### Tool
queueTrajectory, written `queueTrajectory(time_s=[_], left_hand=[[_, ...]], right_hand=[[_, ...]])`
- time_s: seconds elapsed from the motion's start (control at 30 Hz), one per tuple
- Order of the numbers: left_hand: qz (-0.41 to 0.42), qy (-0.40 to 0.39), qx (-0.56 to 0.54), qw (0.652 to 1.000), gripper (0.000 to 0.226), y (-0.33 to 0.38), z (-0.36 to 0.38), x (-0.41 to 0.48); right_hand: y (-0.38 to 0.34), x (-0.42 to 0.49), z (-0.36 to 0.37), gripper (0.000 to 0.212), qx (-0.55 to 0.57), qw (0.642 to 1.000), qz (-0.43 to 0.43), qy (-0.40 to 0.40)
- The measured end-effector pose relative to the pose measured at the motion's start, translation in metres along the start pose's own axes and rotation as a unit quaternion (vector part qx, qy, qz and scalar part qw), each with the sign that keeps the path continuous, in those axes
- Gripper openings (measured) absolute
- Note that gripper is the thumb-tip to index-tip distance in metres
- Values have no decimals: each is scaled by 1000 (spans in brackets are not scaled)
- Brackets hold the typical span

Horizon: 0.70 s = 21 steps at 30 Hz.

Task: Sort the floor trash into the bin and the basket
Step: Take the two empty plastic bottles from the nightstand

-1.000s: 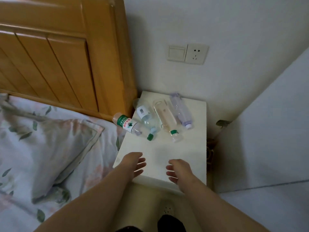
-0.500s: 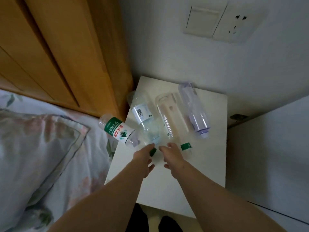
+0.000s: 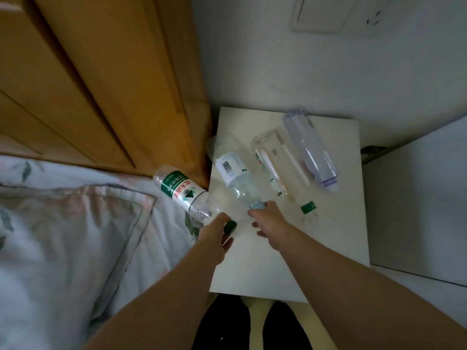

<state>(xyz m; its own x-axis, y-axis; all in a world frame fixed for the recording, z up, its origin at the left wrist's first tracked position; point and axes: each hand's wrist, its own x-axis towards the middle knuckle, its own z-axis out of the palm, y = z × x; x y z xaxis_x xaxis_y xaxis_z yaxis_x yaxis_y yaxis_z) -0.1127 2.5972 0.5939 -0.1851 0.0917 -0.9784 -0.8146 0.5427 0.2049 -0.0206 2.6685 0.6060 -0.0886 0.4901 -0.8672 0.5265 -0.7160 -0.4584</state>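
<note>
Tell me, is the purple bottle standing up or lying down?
Lying down. The purple bottle rests on its side on the nightstand, right beside a clear bottle that also lies flat.

Count: four plastic bottles, namely green-label bottle (image 3: 182, 191) across the bedside table's (image 3: 265, 263) left edge, barcode bottle (image 3: 231, 173), green-capped clear bottle (image 3: 276, 165), purple-tinted bottle (image 3: 310, 147) near its far edge; two hands, left hand (image 3: 214, 234), right hand (image 3: 268, 221); one pillow (image 3: 63, 223).
</note>
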Motion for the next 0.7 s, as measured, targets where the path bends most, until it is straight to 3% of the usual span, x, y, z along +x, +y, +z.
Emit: queueTrajectory(time_s=[0.1,0.23,0.37,0.47,0.7], left_hand=[[9,-22,13,1000,25,-1,-5,-11],[50,-69,55,995,6,-13,4,-35],[136,-84,136,978,14,-26,22,-62],[201,-107,260,938,2,-51,42,-87],[255,-178,448,838,12,-191,57,-134]], right_hand=[[5,-30,-7,37,32,999,5,-29],[19,-62,-25,29,124,990,-35,-60],[47,-93,-55,26,231,970,-60,-49],[82,-123,-84,26,282,957,-66,15],[237,-204,-128,33,436,891,-46,116]])
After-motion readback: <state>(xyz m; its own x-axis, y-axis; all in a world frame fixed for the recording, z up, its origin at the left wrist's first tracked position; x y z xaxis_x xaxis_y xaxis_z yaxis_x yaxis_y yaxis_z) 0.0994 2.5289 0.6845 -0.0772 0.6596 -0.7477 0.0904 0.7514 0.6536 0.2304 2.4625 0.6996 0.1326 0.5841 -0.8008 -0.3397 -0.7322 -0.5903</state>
